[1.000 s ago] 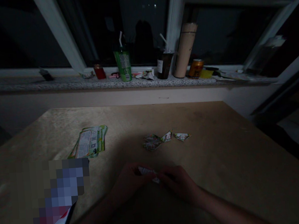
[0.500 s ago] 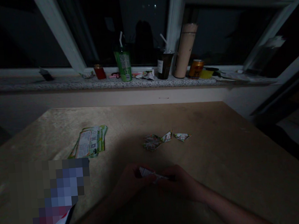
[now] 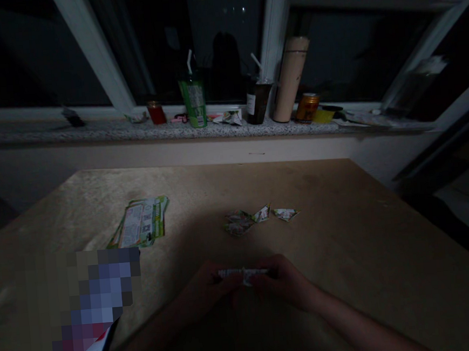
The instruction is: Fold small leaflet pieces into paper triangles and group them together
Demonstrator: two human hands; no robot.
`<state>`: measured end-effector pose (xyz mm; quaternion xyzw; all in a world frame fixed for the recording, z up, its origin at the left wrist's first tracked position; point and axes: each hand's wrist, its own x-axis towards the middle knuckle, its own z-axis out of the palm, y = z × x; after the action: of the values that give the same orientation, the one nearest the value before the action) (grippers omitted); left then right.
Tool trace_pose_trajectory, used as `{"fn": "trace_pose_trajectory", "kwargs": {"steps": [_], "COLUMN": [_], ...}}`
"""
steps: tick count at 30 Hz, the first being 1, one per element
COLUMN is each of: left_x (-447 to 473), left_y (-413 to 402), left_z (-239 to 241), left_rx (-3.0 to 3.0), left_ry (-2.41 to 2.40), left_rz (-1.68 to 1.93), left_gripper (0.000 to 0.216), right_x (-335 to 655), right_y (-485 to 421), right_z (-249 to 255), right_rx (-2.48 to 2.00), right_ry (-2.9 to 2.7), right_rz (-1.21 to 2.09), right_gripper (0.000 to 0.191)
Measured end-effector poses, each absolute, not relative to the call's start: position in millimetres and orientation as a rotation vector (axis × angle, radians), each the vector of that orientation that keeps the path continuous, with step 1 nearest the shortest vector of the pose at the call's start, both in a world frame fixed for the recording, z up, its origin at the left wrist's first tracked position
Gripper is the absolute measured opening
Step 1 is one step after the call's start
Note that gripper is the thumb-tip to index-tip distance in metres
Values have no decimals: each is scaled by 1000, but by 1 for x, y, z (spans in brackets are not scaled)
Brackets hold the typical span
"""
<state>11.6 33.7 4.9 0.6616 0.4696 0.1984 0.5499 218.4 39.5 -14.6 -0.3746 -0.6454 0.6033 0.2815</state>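
Leaflets [image 3: 140, 222], green-printed, lie fanned on the left part of the table [image 3: 344, 231], well apart from my hands. Left hand [image 3: 205, 291]: fingers curled shut, pinching the left end of a folded paper strip [image 3: 242, 273]. The strip sits level between both hands, low over the tabletop; I cannot tell if it touches. Right hand [image 3: 286, 285]: closed likewise on the strip's right end. Small folded paper pieces [image 3: 258, 217] lie in a loose row beyond the strip, apart from it. Bare tabletop runs from my right hand to the table's right edge.
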Motion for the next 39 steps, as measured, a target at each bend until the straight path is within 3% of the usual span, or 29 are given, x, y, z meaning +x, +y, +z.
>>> {"fn": "trace_pose_trajectory", "kwargs": {"steps": [14,28,39], "left_x": [14,12,12], "left_y": [27,30,29], "left_z": [3,5,6], "left_rx": [1609,1614,1594], "left_ry": [1032,1022,1047], "left_rz": [473,468,479], "left_gripper": [32,48,39], "right_x": [220,218,216], "right_y": [37,37,32], "right_z": [-19,-19,-15], "right_rx": [-993,-969,-948], "right_ry": [-1891,-1655,-1813], "right_rz": [1476,1655,1571], "right_gripper": [38,45,55]}}
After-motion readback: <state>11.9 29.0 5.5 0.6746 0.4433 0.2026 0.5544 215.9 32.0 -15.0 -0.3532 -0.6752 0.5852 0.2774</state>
